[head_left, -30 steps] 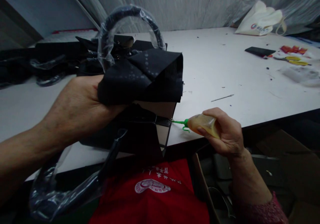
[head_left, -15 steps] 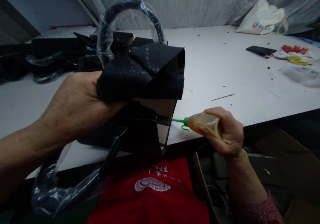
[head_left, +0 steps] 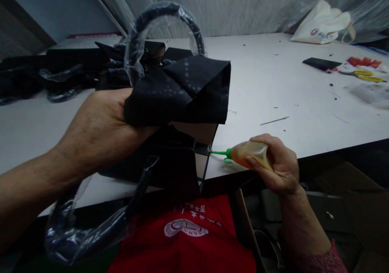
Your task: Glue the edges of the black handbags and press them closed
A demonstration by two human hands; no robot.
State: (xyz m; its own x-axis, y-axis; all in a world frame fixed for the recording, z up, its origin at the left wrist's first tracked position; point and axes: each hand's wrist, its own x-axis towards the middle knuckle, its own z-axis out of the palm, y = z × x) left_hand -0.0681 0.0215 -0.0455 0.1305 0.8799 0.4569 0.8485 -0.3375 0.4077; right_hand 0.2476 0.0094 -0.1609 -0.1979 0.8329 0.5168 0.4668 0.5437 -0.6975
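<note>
My left hand (head_left: 97,131) grips a black handbag (head_left: 179,90) by its folded black lining, holding it at the near edge of the white table (head_left: 273,86). The bag's two handles are wrapped in clear plastic: one arches above (head_left: 165,17), the other hangs below the table edge (head_left: 91,228). My right hand (head_left: 276,163) squeezes a small amber glue bottle (head_left: 251,153) whose thin green nozzle (head_left: 217,153) touches the bag's lower right corner.
More black bags and plastic-wrapped handles (head_left: 60,78) lie at the back left. On the right are a white tote bag (head_left: 322,23), a flat black piece (head_left: 319,63), yellow-handled scissors (head_left: 363,76) and red scraps. A thin metal pin (head_left: 273,121) lies mid-table. A red apron (head_left: 185,236) covers my lap.
The bag and both hands have shifted slightly to the right. The nozzle stays at the bag's corner and both grips are unchanged.
</note>
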